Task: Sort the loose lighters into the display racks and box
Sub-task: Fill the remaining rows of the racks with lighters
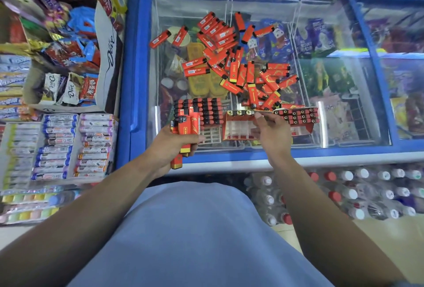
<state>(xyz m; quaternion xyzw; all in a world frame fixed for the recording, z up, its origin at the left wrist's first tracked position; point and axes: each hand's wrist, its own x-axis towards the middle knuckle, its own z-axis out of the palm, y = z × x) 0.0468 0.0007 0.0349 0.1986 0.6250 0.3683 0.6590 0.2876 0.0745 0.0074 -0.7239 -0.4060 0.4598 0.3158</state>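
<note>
Shop shelving surrounds a glass-topped freezer (137, 57) carrying a heap of loose lighters (241, 66) mid-lid. Along its near edge sit 2 racks (207, 112), (298, 115) and a red box (238, 129). The left hand (168, 146) clasps a bundle of lighters (187, 130), likely as stock; the right hand (271, 130) pinches 1 lighter at the box's rim, seemingly to slot it.

A blue-framed freezer (135, 57) with sliding glass lids shows ice creams (319, 41) inside, a Dove chocolate box (110, 57) and candy-roll trays (75, 146) sit left of it, and capped bottles (358, 192) stand below.
</note>
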